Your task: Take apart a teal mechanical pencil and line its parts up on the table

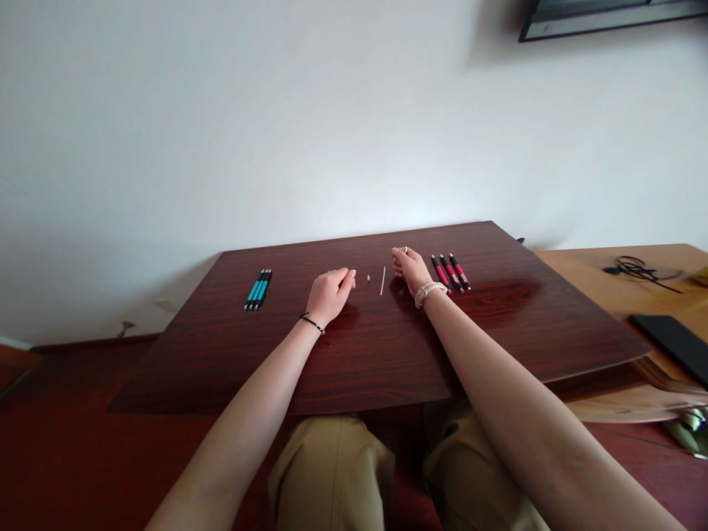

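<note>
My left hand (330, 293) is closed above the dark wooden table (354, 361), thumb against the fingers. A speck of blue shows at its knuckles; what it holds, if anything, is hidden. A black bracelet circles that wrist. My right hand (410, 268) is closed too, with a small whitish piece (406, 251) sticking up from its fingers. Between the hands lie a thin white pen refill (383, 281) and a tiny pale pen part (369, 279). Several pink and black pens (452, 273) lie just right of my right hand, partly behind its wrist.
Blue and black pens (257, 289) lie side by side on the table's left. At the right, a lighter wooden table (586, 276) bears a black cable (633, 269) and a flat black device (672, 343). A white wall (332, 133) stands behind; a screen (608, 22) hangs upper right.
</note>
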`<state>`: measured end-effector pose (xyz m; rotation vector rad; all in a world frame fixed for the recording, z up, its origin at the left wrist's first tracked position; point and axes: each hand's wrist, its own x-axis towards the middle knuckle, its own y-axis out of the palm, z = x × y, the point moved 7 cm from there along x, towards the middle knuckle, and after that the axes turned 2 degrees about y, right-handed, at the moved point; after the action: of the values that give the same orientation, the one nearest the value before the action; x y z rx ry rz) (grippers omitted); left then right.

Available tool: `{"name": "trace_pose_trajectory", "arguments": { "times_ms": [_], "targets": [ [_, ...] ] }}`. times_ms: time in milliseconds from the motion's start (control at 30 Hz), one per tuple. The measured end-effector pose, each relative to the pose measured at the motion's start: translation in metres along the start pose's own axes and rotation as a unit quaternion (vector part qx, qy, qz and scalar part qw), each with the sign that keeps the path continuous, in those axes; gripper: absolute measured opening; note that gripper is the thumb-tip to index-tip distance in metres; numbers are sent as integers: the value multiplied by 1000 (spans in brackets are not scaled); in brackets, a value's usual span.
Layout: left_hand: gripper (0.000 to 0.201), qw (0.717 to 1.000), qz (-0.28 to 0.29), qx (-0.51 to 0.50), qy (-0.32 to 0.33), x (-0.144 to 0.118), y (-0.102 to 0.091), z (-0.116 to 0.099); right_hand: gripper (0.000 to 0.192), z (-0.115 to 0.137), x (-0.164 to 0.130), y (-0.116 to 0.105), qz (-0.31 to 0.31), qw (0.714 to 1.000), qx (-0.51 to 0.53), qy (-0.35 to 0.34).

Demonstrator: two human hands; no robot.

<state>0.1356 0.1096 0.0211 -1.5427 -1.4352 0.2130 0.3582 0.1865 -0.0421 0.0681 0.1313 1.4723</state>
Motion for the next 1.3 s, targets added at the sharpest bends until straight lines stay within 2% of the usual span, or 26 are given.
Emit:
{"name": "trace_pose_trajectory", "arguments": {
  "times_ms": [133,300,500,767,933,1100,1200,1267,1300],
  "targets": [
    [46,1000,1,2,5,0,0,-3,22,-1,1,2,12,999,44,-1],
    [45,1000,2,4,3,1,0,-3,23,-2,1,1,10,996,85,-3],
    [46,1000,0,3,13,1,0,-3,30,-2,2,-1,9,997,74,-23],
    [46,1000,0,5,11,1,0,-4,19,-4,7,-4,7,995,85,-48],
    [46,1000,1,3,6,1,0,-3,15,1,3,-7,-15,998,50,-47],
    [46,1000,-1,5,9,0,0,-1,10,7,-1,-13,-37,995,70,-55],
    [46,1000,0,6,11,0,0,0,10,11,-2,-24,-66,996,-4,-60],
    [46,1000,1,5,13,1,0,0,12,17,-5,-31,-72,985,-137,-77],
    [46,1000,0,4,14,1,1,0,12,21,-8,-33,-66,971,-214,-86]
  ]
}}
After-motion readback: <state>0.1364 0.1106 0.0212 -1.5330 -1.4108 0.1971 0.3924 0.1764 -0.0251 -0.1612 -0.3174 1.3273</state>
